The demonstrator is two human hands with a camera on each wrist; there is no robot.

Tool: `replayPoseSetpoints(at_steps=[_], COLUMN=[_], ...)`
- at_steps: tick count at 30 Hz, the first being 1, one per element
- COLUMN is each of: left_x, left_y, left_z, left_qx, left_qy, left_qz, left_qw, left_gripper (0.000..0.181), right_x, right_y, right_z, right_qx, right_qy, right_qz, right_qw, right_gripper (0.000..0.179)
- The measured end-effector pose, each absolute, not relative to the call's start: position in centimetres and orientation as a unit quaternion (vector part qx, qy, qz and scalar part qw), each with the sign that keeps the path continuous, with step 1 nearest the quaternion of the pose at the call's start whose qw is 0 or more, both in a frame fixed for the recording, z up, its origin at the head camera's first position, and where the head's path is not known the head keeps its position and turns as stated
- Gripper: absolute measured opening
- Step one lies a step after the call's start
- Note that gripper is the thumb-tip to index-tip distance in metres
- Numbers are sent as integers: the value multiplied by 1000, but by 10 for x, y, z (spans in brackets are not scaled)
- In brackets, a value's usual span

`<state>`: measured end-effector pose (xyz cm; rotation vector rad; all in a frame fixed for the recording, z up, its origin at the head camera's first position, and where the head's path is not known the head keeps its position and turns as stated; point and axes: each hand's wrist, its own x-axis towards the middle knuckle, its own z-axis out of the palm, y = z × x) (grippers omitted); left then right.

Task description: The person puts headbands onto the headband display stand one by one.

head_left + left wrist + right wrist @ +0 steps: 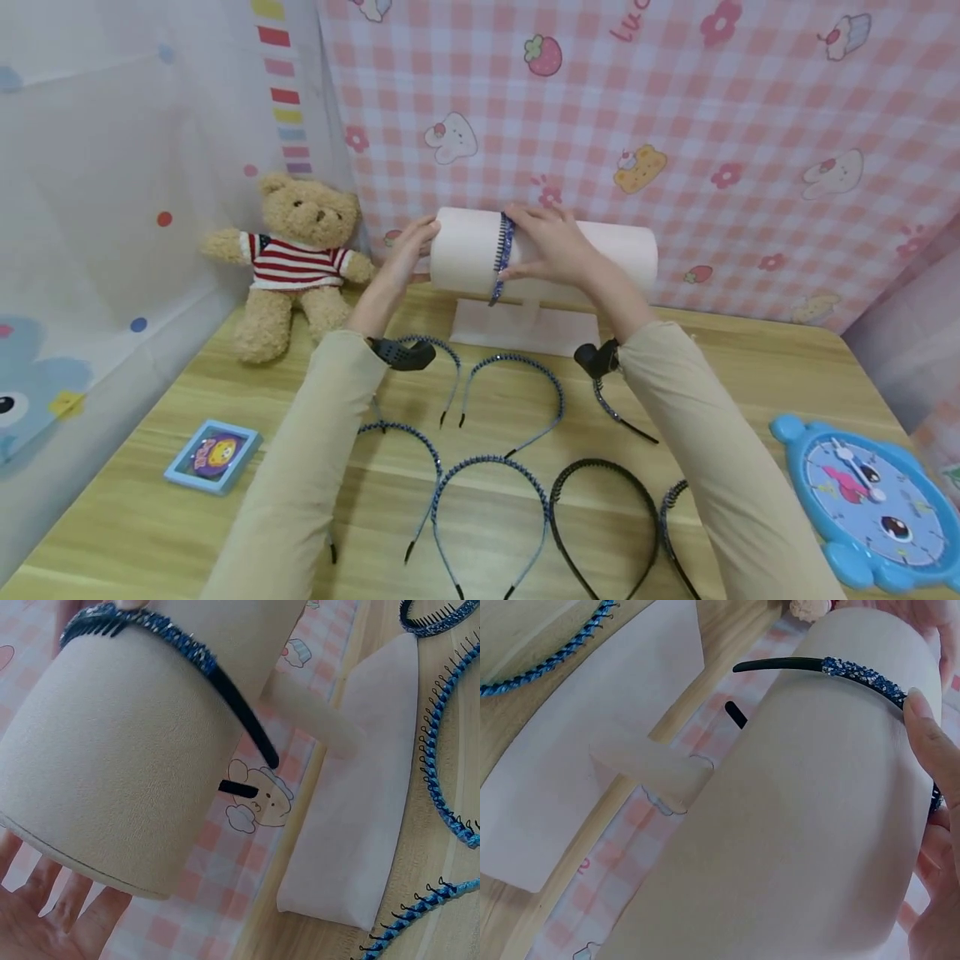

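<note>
A glittery blue headband (504, 250) with black teeth and bare black ends sits over a cream padded roll (467, 250) on a stand. My right hand (552, 242) holds that headband at the roll's front and top. In the right wrist view the thumb (924, 724) presses on its glittery band (862, 679), while the other fingers reach behind the roll. My left hand (405, 254) is at the roll's left end. The left wrist view shows its fingers (71, 900) extended and spread beside the end rim. Both black headband ends hang free below the roll.
The stand's pale base (487, 325) rests on the wooden table (300, 417). Several headbands, one a black headband (600, 463), lie in front. A teddy bear (300, 250) sits at left, a small blue frame (213, 457) nearer, and a blue clock (873, 492) at right.
</note>
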<state>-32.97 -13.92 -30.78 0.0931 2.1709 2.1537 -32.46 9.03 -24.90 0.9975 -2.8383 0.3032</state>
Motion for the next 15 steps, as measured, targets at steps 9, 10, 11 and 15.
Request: replayPoseSetpoints(at_steps=[9, 10, 11, 15], left_x=[-331, -331, -331, -331], left_y=[-138, -138, -138, -138], left_z=[-309, -309, -309, -309], left_qx=[21, 23, 23, 26], left_qy=[700, 701, 701, 699], left_qz=[713, 712, 711, 714], left_qw=[39, 38, 38, 41], left_gripper=[55, 55, 55, 54], right_x=[-326, -327, -327, -330], right_y=[64, 61, 58, 49], right_z=[-250, -250, -250, -251], right_qx=[347, 349, 351, 355], right_qy=[-931, -930, -929, -927], right_qz=[93, 91, 89, 89], right_qw=[72, 75, 78, 79], right_gripper=[93, 93, 93, 95])
